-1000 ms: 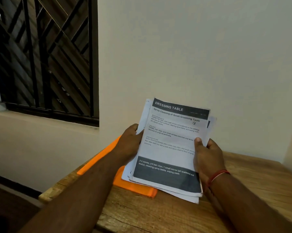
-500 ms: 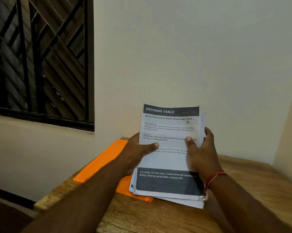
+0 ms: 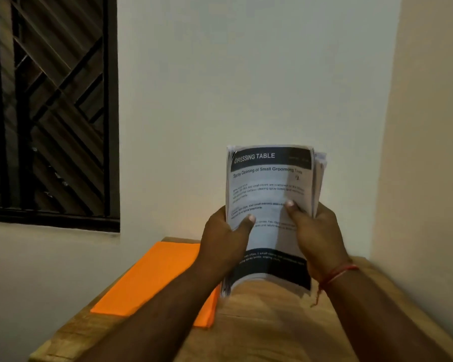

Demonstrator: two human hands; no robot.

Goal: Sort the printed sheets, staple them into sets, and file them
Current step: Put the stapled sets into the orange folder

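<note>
Standing more upright now, sheet stack (image 3: 269, 189)

My single head-worn camera looked forward and slightly down across the light wooden desk (image 3: 272, 325) toward the plain white wall (image 3: 246, 74), near enough that the stack of white printed sheets (image 3: 269, 194) filled mid-frame.

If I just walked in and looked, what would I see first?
First, the stack of printed sheets in the middle, its top page headed "DRESSING TABLE", held upright by the left hand and the right hand, one on each side. Next, the bright orange folder lying flat on the wooden table, to the left of the sheets. Last, the dark window grille at the upper left.
</note>
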